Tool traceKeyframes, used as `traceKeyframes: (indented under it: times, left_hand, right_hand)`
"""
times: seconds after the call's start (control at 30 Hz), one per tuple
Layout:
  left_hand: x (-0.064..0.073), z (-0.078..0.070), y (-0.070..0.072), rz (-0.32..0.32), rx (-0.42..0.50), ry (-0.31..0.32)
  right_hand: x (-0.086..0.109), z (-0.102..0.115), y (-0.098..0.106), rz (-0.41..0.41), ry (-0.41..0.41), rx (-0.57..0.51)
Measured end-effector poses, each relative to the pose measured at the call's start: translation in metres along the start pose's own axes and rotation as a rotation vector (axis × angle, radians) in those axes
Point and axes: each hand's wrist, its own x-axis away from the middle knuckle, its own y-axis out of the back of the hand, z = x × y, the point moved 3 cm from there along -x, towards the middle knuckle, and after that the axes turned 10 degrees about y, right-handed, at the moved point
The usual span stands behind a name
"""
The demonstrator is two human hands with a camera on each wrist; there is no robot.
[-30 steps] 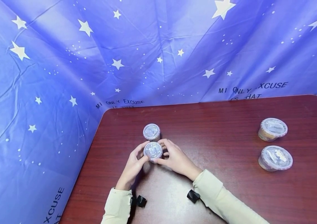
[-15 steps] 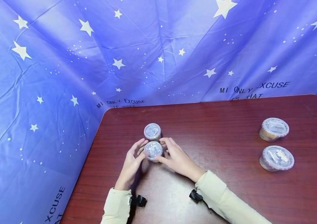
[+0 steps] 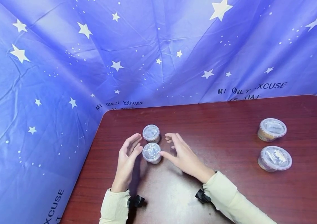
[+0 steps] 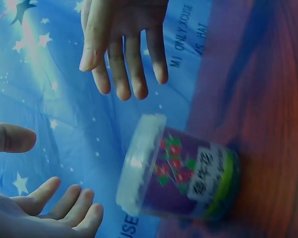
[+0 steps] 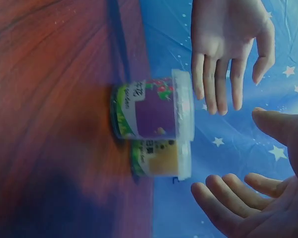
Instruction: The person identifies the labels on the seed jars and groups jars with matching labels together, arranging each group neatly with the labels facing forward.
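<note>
Two lidded plastic tubs stand upright, one behind the other, left of the table's middle in the head view. The front tub point(image 3: 152, 153) has a clear lid and a purple label with red flowers, plain in the left wrist view. Right behind it is the rear tub point(image 3: 151, 133), whose label looks yellow in the right wrist view. My left hand point(image 3: 127, 158) is beside the pair on the left, fingers spread and holding nothing. On the other side my right hand point(image 3: 183, 155) has loose fingers, its thumb tip close to the front tub's rim; contact is unclear.
Two more lidded tubs stand at the right of the table: a rear one point(image 3: 272, 129) and a nearer one point(image 3: 275, 158). The dark red wooden table point(image 3: 217, 130) meets a blue star-printed cloth point(image 3: 147, 37) at the back and left.
Both hands held the front tub between them a second ago. They have since let go and drawn apart, left hand to the left, right hand to the right. The tub stays on the table.
</note>
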Motion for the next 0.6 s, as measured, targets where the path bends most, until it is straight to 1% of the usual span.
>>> traceKeyframes:
  times: [0.13,0.33,0.5,0.6]
  left_hand:
    - [0.002,-0.006,-0.009,0.033,0.027,-0.037]
    - [0.003,-0.01,-0.024,0.095,0.024,-0.077]
    - [0.004,-0.011,-0.036,0.129,0.035,-0.084]
    - [0.003,-0.01,-0.044,0.162,0.047,-0.088]
  right_hand:
    - [0.001,0.003,0.011,-0.016,0.002,0.007]
    - [0.004,0.005,0.023,-0.024,0.008,0.013]
    - [0.009,0.003,0.029,-0.011,-0.014,0.007]
    - [0.013,0.002,0.034,-0.016,-0.021,0.016]
